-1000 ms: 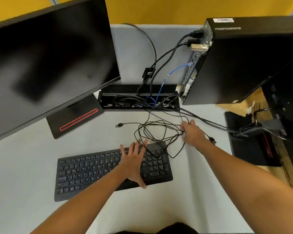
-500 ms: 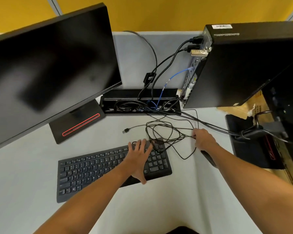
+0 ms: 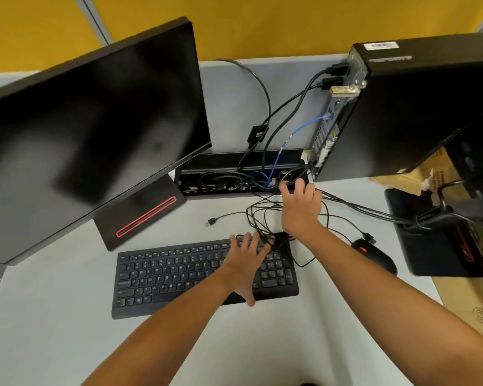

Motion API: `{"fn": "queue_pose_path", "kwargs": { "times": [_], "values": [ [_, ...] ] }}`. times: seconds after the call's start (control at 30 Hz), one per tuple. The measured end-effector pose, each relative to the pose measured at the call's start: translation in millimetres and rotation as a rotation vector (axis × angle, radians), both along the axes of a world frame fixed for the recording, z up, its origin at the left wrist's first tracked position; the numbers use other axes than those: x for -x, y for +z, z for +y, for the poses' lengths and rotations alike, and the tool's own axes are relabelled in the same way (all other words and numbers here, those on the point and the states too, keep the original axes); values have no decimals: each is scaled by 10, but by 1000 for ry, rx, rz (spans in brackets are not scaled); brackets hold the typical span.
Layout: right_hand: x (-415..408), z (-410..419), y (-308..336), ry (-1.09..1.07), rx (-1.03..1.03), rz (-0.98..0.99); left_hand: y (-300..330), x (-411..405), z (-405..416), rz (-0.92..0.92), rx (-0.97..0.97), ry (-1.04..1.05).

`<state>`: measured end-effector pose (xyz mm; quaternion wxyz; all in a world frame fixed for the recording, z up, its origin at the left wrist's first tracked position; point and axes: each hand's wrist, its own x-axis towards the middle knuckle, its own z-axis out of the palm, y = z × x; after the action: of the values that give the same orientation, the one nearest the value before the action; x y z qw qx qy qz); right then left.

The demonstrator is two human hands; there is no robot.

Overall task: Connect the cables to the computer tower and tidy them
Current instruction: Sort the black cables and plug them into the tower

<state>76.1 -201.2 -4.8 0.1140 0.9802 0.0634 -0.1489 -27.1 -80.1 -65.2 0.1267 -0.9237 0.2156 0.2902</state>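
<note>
The black computer tower [image 3: 418,107] stands at the back right, its rear panel facing left with black cables and a blue cable [image 3: 304,129] plugged in. A loose tangle of thin black cables [image 3: 260,215] lies on the desk behind the keyboard [image 3: 179,274]. One free USB plug [image 3: 211,222] points left. My right hand [image 3: 300,207] reaches forward over the tangle with fingers spread, fingertips at the cable tray [image 3: 223,168] near the tower's base. My left hand [image 3: 247,263] rests flat on the keyboard's right part, fingertips at the tangle.
A large monitor [image 3: 89,129] on a red-striped stand fills the left. A black mouse [image 3: 374,254] lies right of the keyboard. A thick cable bundle [image 3: 374,213] runs right to a second monitor stand [image 3: 441,246]. Cardboard lies at the right edge.
My right hand let go of the cables beside the keyboard and moved forward to the tray below the tower, uncovering the mouse. My left hand stayed on the keyboard.
</note>
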Motion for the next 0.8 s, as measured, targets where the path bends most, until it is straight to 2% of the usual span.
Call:
{"fn": "queue_pose_path", "kwargs": {
  "times": [0.1, 0.13, 0.2, 0.27, 0.33, 0.4, 0.47, 0.53, 0.63, 0.7, 0.8],
  "values": [
    [32, 173, -55, 135, -110, -159, -13, -39, -1, -29, 14, -46],
    [46, 229, -101, 181, -170, -155, -22, -38, -1, -33, 24, -54],
    [70, 266, -277, 189, -273, 52, -35, -46, 26, -32, 58, -66],
    [88, 164, -440, 93, -350, 331, -27, -91, 104, -12, 150, -54],
    [47, 13, -495, 39, -458, 408, 58, -181, 235, 45, 316, 68],
    [-76, -85, -441, 18, -588, 331, 161, -315, 378, 54, 471, 285],
    [-209, -85, -235, -61, -825, 293, 217, -484, 479, -10, 572, 457],
    [-315, -35, 59, -141, -1106, 390, 259, -638, 458, -26, 719, 602],
    [-397, -40, 426, -191, -1327, 452, 386, -787, 178, 127, 1019, 797],
    [-424, -126, 553, -192, -1405, 460, 438, -824, -47, 185, 1132, 839],
    [-432, -300, 593, -181, -1417, 506, 458, -833, -261, 156, 1237, 779]
  ]
}}
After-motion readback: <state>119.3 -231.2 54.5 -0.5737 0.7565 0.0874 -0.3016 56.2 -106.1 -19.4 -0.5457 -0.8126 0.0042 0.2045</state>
